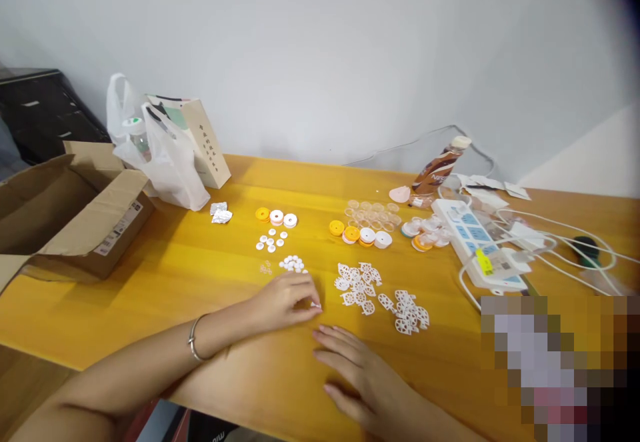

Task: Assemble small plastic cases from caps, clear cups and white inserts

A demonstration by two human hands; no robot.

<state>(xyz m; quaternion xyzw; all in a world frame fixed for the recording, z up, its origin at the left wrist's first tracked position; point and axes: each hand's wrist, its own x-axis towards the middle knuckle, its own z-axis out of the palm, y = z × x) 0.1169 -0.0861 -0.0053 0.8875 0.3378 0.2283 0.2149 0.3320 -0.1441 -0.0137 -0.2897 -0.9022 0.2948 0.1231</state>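
My left hand (287, 301), a bangle on its wrist, pinches a small white plastic piece (315, 305) just above the table. Its fingers hide most of that piece. My right hand (363, 372) rests close by with fingers stretched out and holds nothing. Beyond my left hand lie a heap of small white round caps (291, 264), some white discs (271, 241) and tiny clear rings (266, 268). To the right are two heaps of white spoked plastic parts (357, 287) (410, 312).
Orange and white spools (277, 218) (360, 235) and clear round covers (373, 214) lie farther back. A power strip (477, 242) with cables and a brown drink bottle (440, 165) stand right. Left are an open cardboard box (120, 222), a plastic bag (173, 172) and crumpled foil (221, 213).
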